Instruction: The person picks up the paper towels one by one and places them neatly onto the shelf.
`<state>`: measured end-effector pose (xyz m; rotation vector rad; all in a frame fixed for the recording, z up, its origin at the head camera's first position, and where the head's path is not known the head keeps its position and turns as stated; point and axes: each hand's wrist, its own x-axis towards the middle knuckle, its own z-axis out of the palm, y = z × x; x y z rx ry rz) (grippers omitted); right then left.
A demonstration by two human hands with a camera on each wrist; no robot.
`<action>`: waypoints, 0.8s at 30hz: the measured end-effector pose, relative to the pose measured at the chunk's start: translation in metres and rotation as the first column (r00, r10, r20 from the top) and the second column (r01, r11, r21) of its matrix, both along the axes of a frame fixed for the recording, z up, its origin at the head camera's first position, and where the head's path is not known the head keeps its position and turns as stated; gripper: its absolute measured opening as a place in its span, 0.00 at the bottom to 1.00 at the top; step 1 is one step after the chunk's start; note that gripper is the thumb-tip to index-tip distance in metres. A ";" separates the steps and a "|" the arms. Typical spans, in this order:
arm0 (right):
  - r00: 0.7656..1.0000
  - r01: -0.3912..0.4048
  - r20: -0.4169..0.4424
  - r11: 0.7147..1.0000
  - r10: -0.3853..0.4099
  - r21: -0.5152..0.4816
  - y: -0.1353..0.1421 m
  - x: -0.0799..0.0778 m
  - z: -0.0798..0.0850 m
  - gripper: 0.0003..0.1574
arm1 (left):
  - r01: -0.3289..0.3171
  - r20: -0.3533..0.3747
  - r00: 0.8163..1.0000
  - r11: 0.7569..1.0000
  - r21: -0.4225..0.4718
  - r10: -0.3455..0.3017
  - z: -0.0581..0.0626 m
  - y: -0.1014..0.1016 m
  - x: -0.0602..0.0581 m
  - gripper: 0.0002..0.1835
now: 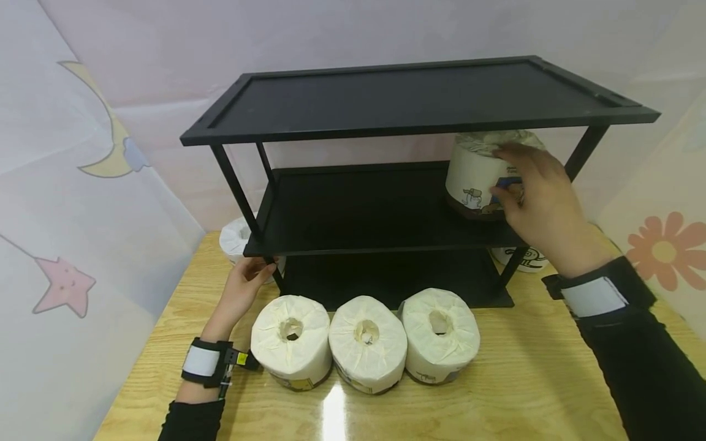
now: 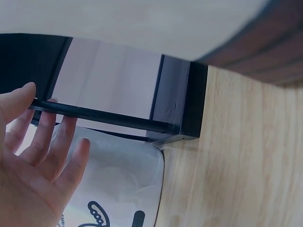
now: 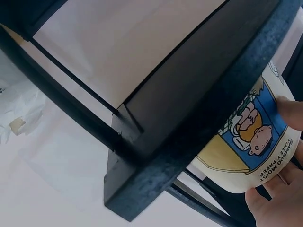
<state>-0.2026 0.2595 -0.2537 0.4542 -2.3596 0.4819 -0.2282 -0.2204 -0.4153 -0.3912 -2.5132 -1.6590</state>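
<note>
My right hand (image 1: 543, 205) grips a wrapped toilet paper roll (image 1: 469, 174) at the right end of the middle level of a black rack (image 1: 419, 98). Printed on the wrapper are cartoon figures, and "bamboo moist toilet paper" can be read in the right wrist view. Low at the rack's front left, my left hand (image 1: 242, 291) pinches a thin black post (image 2: 104, 115) between thumb and fingers. Right behind those fingers stands another wrapped toilet paper roll (image 2: 118, 175), partly hidden by the hand.
Three wrapped rolls (image 1: 366, 343) stand in a row on the wooden table (image 1: 524, 392), before the rack's bottom level (image 1: 380, 275). One more roll (image 1: 532, 260) shows behind the rack's right front post. A printed backdrop (image 1: 353, 30) hangs behind and at both sides.
</note>
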 end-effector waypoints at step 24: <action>0.995 -0.066 -0.072 0.988 0.076 0.136 0.009 0.022 -0.002 0.38 | 0.001 -0.022 1.000 1.000 0.026 -0.001 -0.002 0.001 0.002 0.18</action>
